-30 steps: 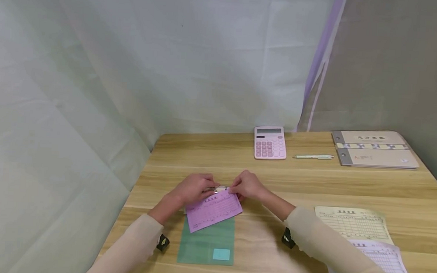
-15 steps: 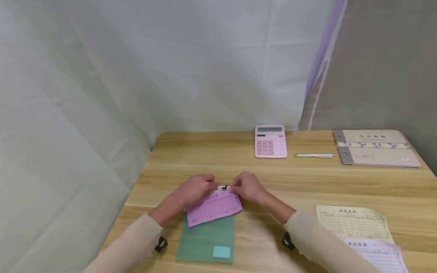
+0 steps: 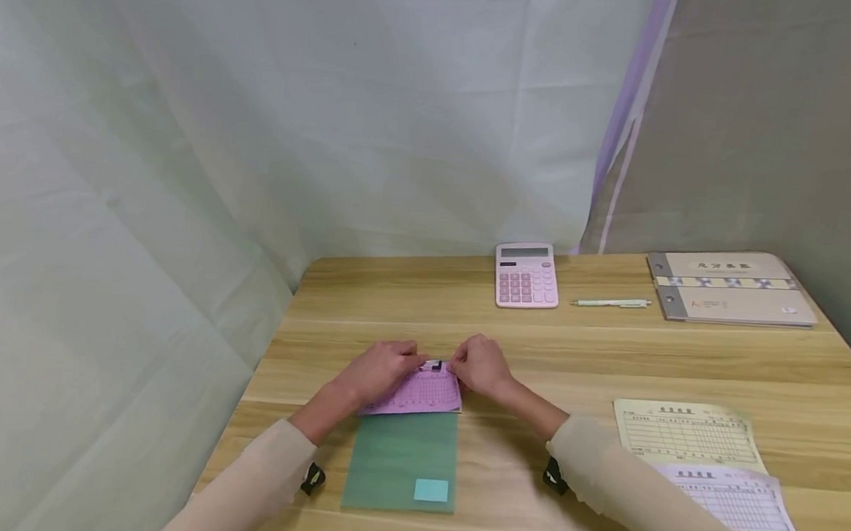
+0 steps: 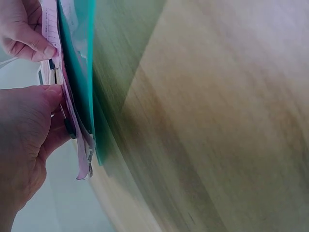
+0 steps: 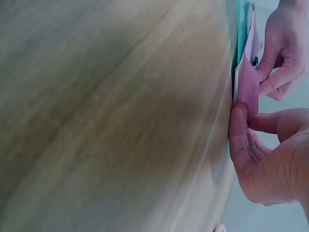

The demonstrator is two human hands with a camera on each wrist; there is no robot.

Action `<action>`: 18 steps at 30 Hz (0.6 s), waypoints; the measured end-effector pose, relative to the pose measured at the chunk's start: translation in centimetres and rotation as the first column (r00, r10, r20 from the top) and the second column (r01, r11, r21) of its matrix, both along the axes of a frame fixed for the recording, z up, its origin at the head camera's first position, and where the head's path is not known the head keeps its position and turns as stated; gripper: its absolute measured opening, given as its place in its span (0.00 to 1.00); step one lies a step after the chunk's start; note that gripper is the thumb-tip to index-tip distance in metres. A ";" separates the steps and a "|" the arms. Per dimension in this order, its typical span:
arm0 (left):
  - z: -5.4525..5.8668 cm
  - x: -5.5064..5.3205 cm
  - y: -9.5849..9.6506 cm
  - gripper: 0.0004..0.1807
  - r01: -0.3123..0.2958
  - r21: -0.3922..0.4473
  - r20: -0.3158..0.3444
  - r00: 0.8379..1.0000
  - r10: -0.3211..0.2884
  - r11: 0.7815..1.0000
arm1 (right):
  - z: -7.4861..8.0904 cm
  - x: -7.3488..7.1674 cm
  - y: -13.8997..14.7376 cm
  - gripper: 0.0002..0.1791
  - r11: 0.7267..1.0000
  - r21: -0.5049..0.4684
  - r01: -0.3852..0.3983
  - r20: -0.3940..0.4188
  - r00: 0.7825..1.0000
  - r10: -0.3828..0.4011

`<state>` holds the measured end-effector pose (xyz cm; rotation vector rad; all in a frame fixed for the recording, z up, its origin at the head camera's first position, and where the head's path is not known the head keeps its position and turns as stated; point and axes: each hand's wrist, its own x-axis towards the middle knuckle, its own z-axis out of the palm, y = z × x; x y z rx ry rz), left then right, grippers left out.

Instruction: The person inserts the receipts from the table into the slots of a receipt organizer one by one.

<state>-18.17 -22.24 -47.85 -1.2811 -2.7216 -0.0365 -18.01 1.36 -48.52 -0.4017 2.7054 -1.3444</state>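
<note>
A pink printed slip [image 3: 428, 392] lies over the upper end of a green translucent folder [image 3: 401, 457], which has a pale blue label [image 3: 431, 490] at its lower right. At the folder's top edge is a metal clip [image 3: 431, 365] with black end pieces. My left hand [image 3: 382, 371] holds this clip, thumb and fingers pinching it in the left wrist view, and covers the slip's upper left. With thumb and fingers, my right hand [image 3: 483, 367] pinches the slip's top right corner; the right wrist view shows the pink paper [image 5: 249, 87] between them.
Beyond the hands lie a pink calculator [image 3: 528, 276], a pale green pen [image 3: 611, 302] and a beige ledger [image 3: 738, 290]. At the right, a yellowish form [image 3: 691, 434] partly overlaps a white form [image 3: 741, 507], near my right sleeve. Pale curtains hang behind the table.
The pink slip has turned and shifted up, so its lower edge is now nearly level across the folder. Both hands have stayed at the top edge with only slight movement.
</note>
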 end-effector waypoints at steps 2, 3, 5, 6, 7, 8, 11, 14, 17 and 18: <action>0.0 0.0 0.0 0.15 -0.003 -0.004 -0.006 1.000 0.003 1.000 | 0.1 0.1 -0.1 0.04 1.000 0.000 0.014 -0.019 1.000 -0.014; 0.0 0.0 0.0 0.15 -0.005 -0.004 -0.005 1.000 0.005 1.000 | 0.1 0.2 -0.1 0.04 1.000 -0.001 0.020 -0.027 0.999 -0.020; 0.0 0.1 0.0 0.15 -0.015 -0.007 0.001 1.000 0.015 1.000 | 0.0 0.3 -0.2 0.04 1.000 -0.006 0.027 -0.032 0.999 -0.027; 0.0 0.1 0.1 0.15 -0.020 -0.004 0.007 1.000 0.020 1.000 | 0.0 0.3 -0.2 0.04 1.000 -0.008 0.030 -0.030 0.999 -0.030; 0.0 0.2 0.1 0.15 -0.027 -0.001 0.013 1.000 0.027 1.000 | 0.0 0.3 -0.2 0.04 0.999 -0.009 0.030 -0.033 0.999 -0.031; 0.0 0.2 0.1 0.15 -0.035 0.003 0.021 0.999 0.034 0.999 | -0.1 0.3 -0.2 0.04 0.999 -0.009 0.031 -0.032 0.999 -0.031; 0.0 0.2 0.3 0.16 -0.058 0.011 0.063 0.996 0.057 0.998 | -0.1 0.2 -0.2 0.05 1.000 -0.006 0.023 -0.015 1.000 -0.023; 0.0 0.3 0.3 0.17 -0.075 0.011 0.087 0.993 0.073 0.997 | 0.1 0.1 -0.1 0.05 1.000 -0.011 0.004 0.028 1.000 -0.004; 0.0 0.3 0.3 0.16 -0.072 0.014 0.086 0.994 0.071 0.997 | 0.2 0.1 0.0 0.05 1.000 -0.020 -0.008 0.047 0.999 0.009; 0.0 0.3 0.3 0.16 -0.067 0.014 0.077 0.995 0.065 0.998 | 0.2 0.1 0.0 0.05 1.000 -0.024 -0.007 0.047 0.999 0.008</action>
